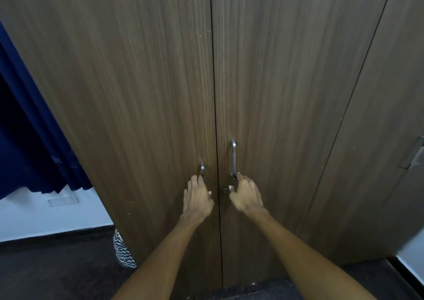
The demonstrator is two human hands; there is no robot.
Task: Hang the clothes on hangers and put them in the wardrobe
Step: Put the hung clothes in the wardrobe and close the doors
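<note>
A tall brown wood-grain wardrobe (160,81) fills the view, its two middle doors closed with a thin dark seam between them. My left hand (197,195) grips the lower part of the left door's metal handle (202,167), fingers curled round it. My right hand (246,194) curls its fingers at the bottom end of the right door's metal handle (233,157). A small keyhole (225,190) sits between the two hands. No clothes or hangers are in view.
A third wardrobe door (378,139) with its own handle (416,153) stands at the right. A dark blue curtain (27,143) hangs at the left over a white wall. A zigzag-patterned cloth or bag (122,251) lies by the wardrobe's left foot on the dark floor.
</note>
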